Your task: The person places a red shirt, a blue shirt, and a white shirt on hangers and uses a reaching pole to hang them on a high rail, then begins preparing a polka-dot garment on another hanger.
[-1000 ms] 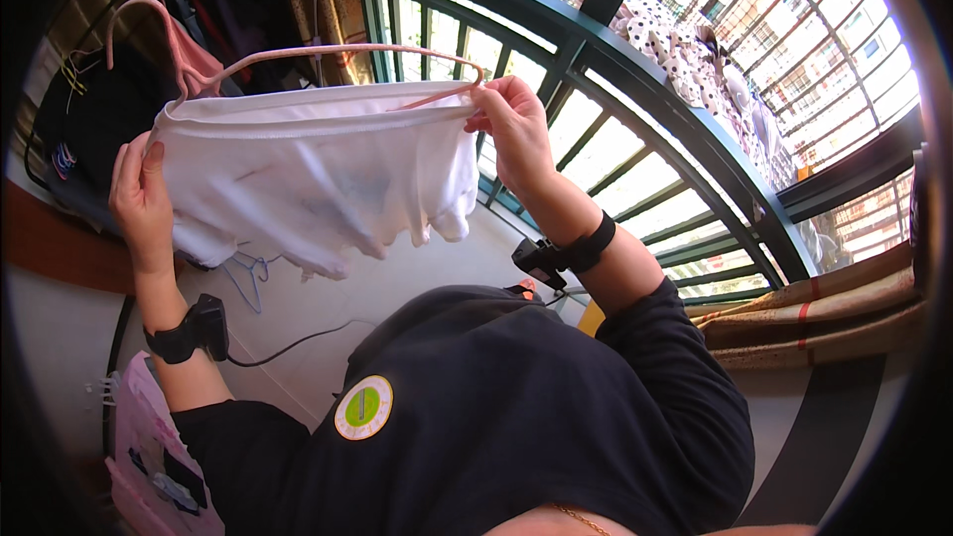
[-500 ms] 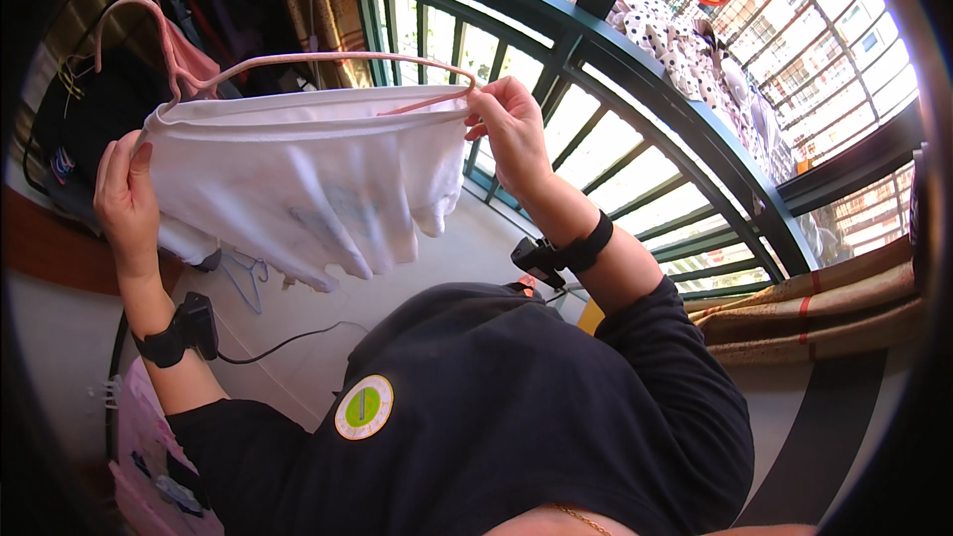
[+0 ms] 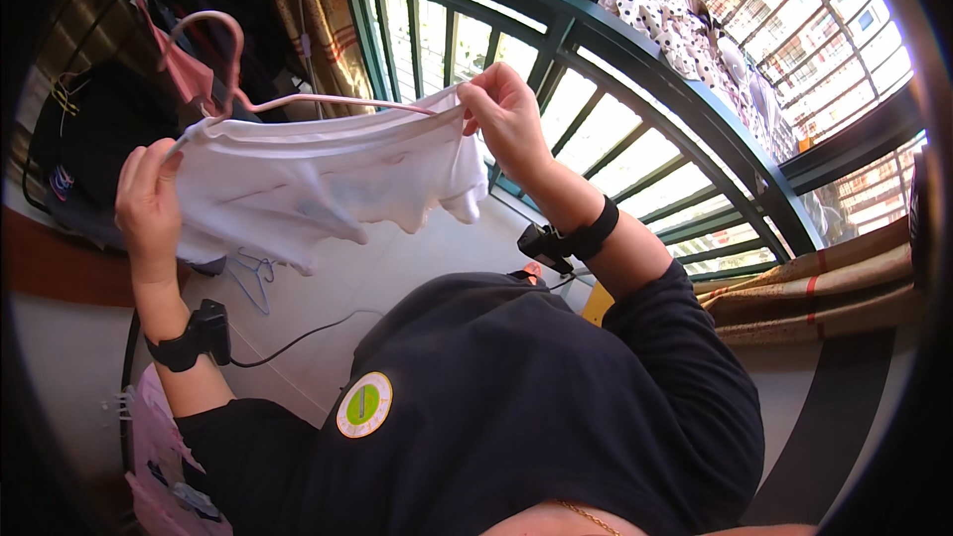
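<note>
My left hand grips one end of a white garment and my right hand pinches the other, stretching it at chest height before the green balcony railing. A pink hanger sits inside its top edge, hook above my left hand.

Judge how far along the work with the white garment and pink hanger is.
Done: the pink hanger sits inside the white garment. In hand: left hand and right hand grip its two ends. Left: the cloth is bunched and the hanger not hung up.
</note>
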`<move>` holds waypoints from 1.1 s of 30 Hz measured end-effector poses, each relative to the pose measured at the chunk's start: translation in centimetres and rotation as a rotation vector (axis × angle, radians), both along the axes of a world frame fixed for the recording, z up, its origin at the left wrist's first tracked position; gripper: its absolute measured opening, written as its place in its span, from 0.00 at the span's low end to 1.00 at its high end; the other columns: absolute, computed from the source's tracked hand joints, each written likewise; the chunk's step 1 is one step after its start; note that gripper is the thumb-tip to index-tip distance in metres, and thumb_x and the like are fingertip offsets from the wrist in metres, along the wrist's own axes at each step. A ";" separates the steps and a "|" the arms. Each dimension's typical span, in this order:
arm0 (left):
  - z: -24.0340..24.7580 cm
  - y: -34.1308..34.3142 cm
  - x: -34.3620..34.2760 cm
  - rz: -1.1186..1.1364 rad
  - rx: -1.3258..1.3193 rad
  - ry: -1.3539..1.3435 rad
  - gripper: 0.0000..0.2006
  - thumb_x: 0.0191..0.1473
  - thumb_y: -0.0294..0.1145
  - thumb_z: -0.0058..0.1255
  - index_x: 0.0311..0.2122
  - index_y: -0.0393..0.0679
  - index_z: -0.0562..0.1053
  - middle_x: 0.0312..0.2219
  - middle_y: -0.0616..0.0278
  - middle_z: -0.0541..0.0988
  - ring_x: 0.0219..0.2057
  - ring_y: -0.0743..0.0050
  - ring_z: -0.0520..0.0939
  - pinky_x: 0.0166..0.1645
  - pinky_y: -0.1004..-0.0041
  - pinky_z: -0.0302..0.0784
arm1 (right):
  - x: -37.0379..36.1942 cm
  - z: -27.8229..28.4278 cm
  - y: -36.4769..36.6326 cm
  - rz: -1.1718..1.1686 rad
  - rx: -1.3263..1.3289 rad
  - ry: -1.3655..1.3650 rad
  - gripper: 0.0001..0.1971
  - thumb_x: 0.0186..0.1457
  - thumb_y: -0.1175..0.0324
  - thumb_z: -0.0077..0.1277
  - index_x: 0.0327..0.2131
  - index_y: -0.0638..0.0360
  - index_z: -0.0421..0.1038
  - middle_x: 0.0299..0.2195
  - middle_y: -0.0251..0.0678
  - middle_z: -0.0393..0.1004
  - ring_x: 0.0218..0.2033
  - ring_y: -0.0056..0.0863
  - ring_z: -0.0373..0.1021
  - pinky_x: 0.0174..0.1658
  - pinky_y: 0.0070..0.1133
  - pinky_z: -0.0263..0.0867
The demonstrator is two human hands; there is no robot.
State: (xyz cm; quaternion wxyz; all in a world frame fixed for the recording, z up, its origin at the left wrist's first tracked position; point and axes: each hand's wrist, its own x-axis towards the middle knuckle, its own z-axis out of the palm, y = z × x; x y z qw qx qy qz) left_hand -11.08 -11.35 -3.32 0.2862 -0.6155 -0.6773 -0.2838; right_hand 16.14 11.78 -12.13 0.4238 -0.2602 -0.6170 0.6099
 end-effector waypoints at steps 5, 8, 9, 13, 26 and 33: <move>-2.4 0.8 0.7 0.037 0.011 0.074 0.05 0.53 0.26 0.47 0.34 0.36 0.71 0.24 0.54 0.71 0.27 0.56 0.72 0.32 0.70 0.68 | 0.7 0.7 -1.7 -0.076 0.501 -0.072 0.07 0.51 0.72 0.50 0.27 0.63 0.63 0.23 0.30 0.67 0.22 0.15 0.63 0.24 0.12 0.63; -3.2 0.1 -0.1 -0.029 0.176 -0.231 0.06 0.53 0.27 0.48 0.34 0.35 0.71 0.25 0.58 0.73 0.26 0.67 0.72 0.33 0.77 0.68 | 2.1 2.9 -1.9 -0.117 0.925 -0.049 0.09 0.46 0.69 0.56 0.28 0.61 0.66 0.22 0.34 0.66 0.23 0.25 0.65 0.26 0.19 0.62; -3.6 -0.2 -0.7 -0.034 0.178 -0.231 0.06 0.53 0.27 0.48 0.34 0.35 0.71 0.25 0.58 0.73 0.26 0.67 0.72 0.33 0.77 0.68 | 2.6 3.3 -1.4 -0.209 1.040 -0.054 0.10 0.46 0.68 0.57 0.29 0.60 0.67 0.25 0.35 0.66 0.26 0.26 0.66 0.28 0.19 0.62; -4.0 -0.8 -1.7 -0.040 0.187 -0.377 0.09 0.56 0.31 0.46 0.34 0.34 0.71 0.28 0.61 0.74 0.29 0.75 0.72 0.36 0.80 0.68 | 3.2 3.7 -0.1 -0.156 1.092 -0.188 0.17 0.44 0.66 0.59 0.38 0.58 0.68 0.36 0.41 0.64 0.36 0.32 0.66 0.38 0.25 0.65; -5.2 -1.9 -2.4 -0.037 0.146 -0.422 0.10 0.56 0.33 0.46 0.35 0.35 0.71 0.27 0.60 0.74 0.29 0.74 0.72 0.37 0.80 0.67 | 4.1 4.2 0.2 0.343 0.220 -0.144 0.11 0.56 0.60 0.47 0.34 0.58 0.70 0.27 0.27 0.69 0.28 0.14 0.65 0.33 0.13 0.62; -5.2 -0.8 -0.8 -0.054 0.094 -0.397 0.09 0.55 0.33 0.46 0.34 0.37 0.71 0.25 0.60 0.73 0.27 0.70 0.72 0.34 0.79 0.67 | 4.1 4.1 0.5 0.506 0.006 -0.229 0.10 0.52 0.62 0.53 0.32 0.59 0.73 0.26 0.27 0.71 0.29 0.14 0.66 0.35 0.14 0.62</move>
